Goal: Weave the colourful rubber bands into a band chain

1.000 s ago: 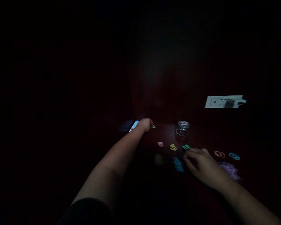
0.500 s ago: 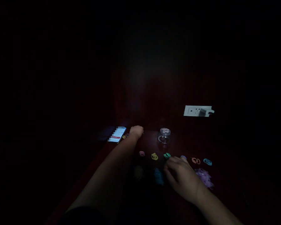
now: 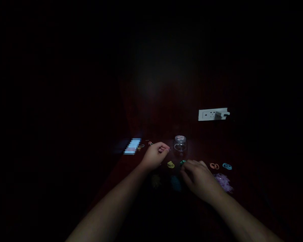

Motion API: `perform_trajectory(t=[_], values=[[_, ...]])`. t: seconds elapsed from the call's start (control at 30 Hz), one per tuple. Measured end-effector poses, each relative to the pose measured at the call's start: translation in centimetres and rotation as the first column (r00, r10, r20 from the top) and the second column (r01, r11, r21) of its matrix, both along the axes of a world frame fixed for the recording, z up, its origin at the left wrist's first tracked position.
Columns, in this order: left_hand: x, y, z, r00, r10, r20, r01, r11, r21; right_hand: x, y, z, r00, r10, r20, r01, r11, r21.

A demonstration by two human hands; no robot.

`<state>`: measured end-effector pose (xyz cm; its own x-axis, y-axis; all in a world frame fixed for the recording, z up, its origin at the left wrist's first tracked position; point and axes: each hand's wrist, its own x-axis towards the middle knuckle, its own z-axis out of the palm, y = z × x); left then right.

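Rubbery small green loop (image 3: 183, 162) lies on the dark red table (image 3: 204, 151), at 11 o'clock of the right hand (image 3: 198, 176). Judged light, soft and stretchy, so best pinched across its rim.

Right hand is palm down with fingers loosely curled, tips at the loop; cannot tell if they grip it.

Left hand (image 3: 156, 156) hovers at 8 o'clock of the small clear glass jar (image 3: 180, 144), fingers curled closed; contents too dark to tell.

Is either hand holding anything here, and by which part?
Too dark to tell. The left hand is curled, fingertips together; the right hand lies beside a green piece.
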<state>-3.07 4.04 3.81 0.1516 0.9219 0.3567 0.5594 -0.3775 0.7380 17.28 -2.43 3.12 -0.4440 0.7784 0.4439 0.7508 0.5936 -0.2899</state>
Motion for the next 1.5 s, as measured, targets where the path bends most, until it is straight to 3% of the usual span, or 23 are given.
perform_trajectory(t=[0.07, 0.13, 0.23, 0.37, 0.57, 0.77, 1.5], values=[[0.7, -2.3, -0.3, 0.976, -0.031, 0.214, 0.031, 1.0, 0.006, 0.0, 0.1, -0.1, 0.999, -0.007, -0.041, 0.007, 1.0, 0.007], [1.2, -4.0, -0.8, 0.945, -0.045, 0.323, 0.047, 0.999, 0.0, 0.1, 0.1, -0.2, 0.996, -0.014, -0.094, 0.014, 1.0, 0.005], [1.7, -5.8, -1.8, 0.94, -0.042, 0.338, 0.036, 0.999, 0.023, 0.1, 0.1, -0.4, 0.987, -0.012, -0.16, 0.013, 1.0, 0.004], [1.9, -6.9, -2.2, 0.965, -0.11, 0.24, 0.074, 0.985, 0.155, 0.1, 0.1, -0.6, 0.977, 0.058, -0.205, -0.049, 0.998, 0.05], [1.9, -7.3, -2.1, 0.991, -0.109, 0.075, 0.084, 0.957, 0.277, 0.3, 0.0, -0.6, 0.965, 0.125, -0.229, -0.098, 0.987, 0.127], [1.5, -7.1, -2.1, 0.992, -0.109, 0.068, 0.078, 0.93, 0.36, 0.4, -0.1, -0.4, 0.957, 0.189, -0.218, -0.156, 0.975, 0.159], [1.2, -6.8, -2.2, 0.99, -0.139, 0.033, 0.119, 0.93, 0.348, 0.3, -0.3, -0.3, 0.952, 0.19, -0.238, -0.155, 0.975, 0.161]])
